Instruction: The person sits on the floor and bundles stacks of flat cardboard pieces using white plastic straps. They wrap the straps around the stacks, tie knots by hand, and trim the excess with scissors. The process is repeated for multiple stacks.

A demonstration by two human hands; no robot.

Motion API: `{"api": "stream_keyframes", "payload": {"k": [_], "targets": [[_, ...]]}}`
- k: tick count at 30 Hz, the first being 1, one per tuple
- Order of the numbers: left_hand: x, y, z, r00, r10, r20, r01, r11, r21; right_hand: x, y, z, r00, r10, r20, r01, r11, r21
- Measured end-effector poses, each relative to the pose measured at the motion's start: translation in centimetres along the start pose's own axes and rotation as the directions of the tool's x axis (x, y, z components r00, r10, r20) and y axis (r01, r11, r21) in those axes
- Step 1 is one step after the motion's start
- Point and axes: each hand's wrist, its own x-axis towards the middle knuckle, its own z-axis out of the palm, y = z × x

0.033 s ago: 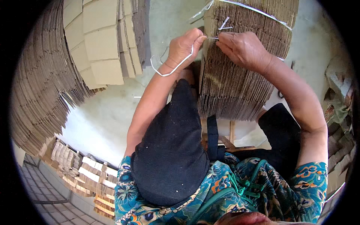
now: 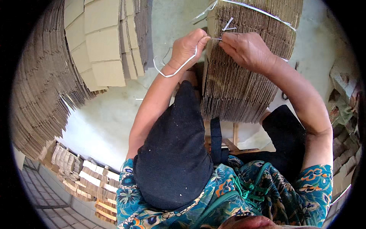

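Note:
A bundle of brown cardboard pieces, packed on edge, stands in front of me between my legs. Above its left edge, my left hand is closed on a thin white plastic strap. The loose end loops back over my left wrist. A short taut length spans the gap to my right hand, whose fingers pinch the other side over the bundle. Farther away, a white band crosses the bundle's top. A small tied pair of strap ends sticks up just beyond my right hand.
Tall stacks of cardboard rise on the left, with tan flat sheets beside them. More bundles stand at lower left. A dark ring-shaped handle shows right of the bundle. Crumpled plastic lies at far right.

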Motion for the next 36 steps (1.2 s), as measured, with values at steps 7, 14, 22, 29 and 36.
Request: {"api": "stream_keyframes", "payload": {"k": [7,14,22,29,36], "targets": [[-0.5,-2.4,2.7,0.997,0.065,-0.041,-0.069,0.993,-0.099,3.5,-3.2,1.1,0.993,0.008,-0.120,-0.003,0.999,0.045],[0.0,-0.8,1.9,0.990,-0.130,0.044,0.138,0.946,-0.294,0.1,-0.6,0.1,0.879,0.364,-0.309,-0.309,0.927,0.213],[0.0,-1.1,2.4,0.995,-0.085,-0.057,0.061,0.942,-0.331,0.8,-1.2,3.7,0.882,0.137,-0.452,-0.024,0.969,0.247],[-1.3,1.2,-0.6,0.932,-0.338,0.134,0.354,0.762,-0.542,2.1,-1.5,4.2,0.894,0.270,-0.358,-0.179,0.947,0.267],[0.6,4.1,-3.3,0.985,0.132,-0.114,-0.133,0.991,0.002,2.5,-0.8,3.7,0.918,0.273,-0.289,-0.243,0.961,0.133]]}}
